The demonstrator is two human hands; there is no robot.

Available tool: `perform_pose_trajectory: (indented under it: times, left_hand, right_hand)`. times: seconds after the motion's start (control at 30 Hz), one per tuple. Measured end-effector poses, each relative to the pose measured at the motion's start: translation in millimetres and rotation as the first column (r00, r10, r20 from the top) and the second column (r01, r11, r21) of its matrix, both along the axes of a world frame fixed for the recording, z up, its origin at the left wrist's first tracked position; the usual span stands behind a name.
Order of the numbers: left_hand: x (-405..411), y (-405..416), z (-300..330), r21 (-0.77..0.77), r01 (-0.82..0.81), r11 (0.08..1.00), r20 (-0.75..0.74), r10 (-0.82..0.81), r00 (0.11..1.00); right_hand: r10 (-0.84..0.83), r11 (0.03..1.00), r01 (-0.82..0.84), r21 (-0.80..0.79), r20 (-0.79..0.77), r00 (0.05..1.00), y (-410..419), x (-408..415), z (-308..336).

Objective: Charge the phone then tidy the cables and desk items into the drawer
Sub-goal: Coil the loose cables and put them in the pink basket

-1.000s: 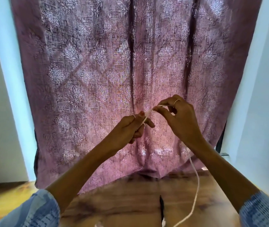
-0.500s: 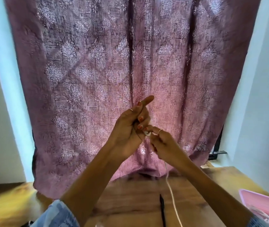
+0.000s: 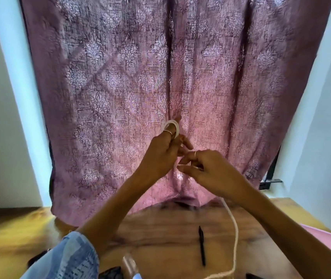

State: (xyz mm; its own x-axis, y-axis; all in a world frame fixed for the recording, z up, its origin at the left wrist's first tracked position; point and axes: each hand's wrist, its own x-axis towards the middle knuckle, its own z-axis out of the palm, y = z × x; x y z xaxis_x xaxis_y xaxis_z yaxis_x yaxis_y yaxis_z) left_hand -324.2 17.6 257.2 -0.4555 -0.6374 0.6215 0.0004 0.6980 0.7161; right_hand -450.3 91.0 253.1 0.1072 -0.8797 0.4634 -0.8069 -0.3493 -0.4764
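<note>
I hold a white cable [image 3: 235,236] up in front of the curtain with both hands. My left hand [image 3: 161,153] has a few white loops of it wound around its raised fingers. Just to the right and a little lower, my right hand [image 3: 213,172] pinches the cable's free length, which hangs down from under that hand and curves across the wooden desk [image 3: 160,242] toward the bottom edge of the view. A black pen [image 3: 202,245] lies on the desk below my hands. No phone or drawer can be made out.
A patterned mauve curtain [image 3: 140,77] hangs behind the desk down to its back edge. A pink tray [image 3: 325,241] sits at the desk's right edge. Blurred dark items and a clear object [image 3: 129,265] lie at the near edge. Pale walls stand on both sides.
My left hand has risen and now shows cable loops around its fingers. My right hand dropped from above to below and right of the left hand. The view tilted down, showing more desk.
</note>
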Motion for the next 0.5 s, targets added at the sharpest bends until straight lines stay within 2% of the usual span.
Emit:
perform_pose_trajectory:
  times: [0.07, 0.13, 0.27, 0.37, 0.5]
  left_hand:
    - [4.3, 1.6, -4.9, 0.023, 0.027, 0.999, 0.102, -0.029, 0.994]
    - [7.2, 5.5, -8.1, 0.099, 0.116, 0.988, 0.128, -0.128, 0.984]
    - [11.8, 17.7, -4.3, 0.181, 0.224, 0.958, 0.106, -0.246, 0.964]
    - [13.4, 24.6, -0.2, 0.257, 0.225, 0.94, 0.062, -0.248, 0.967]
    - [16.9, 30.5, 2.5, 0.286, 0.227, 0.931, 0.046, -0.25, 0.967]
  right_hand:
    - [-0.011, 0.999, 0.013, -0.031, 0.059, 0.998, 4.1, 1.0, 4.7]
    - [-0.019, 0.996, 0.026, -0.085, 0.081, 0.997, 8.3, 1.9, 8.0]
    - [0.007, 0.974, -0.01, -0.227, -0.015, 1.0, 16.2, 3.6, 16.9]
    - [0.041, 0.958, -0.065, -0.279, -0.093, 0.995, 19.0, -1.4, 22.4]
    - [0.111, 0.952, -0.115, -0.285, -0.03, 0.993, 25.4, -5.5, 28.3]
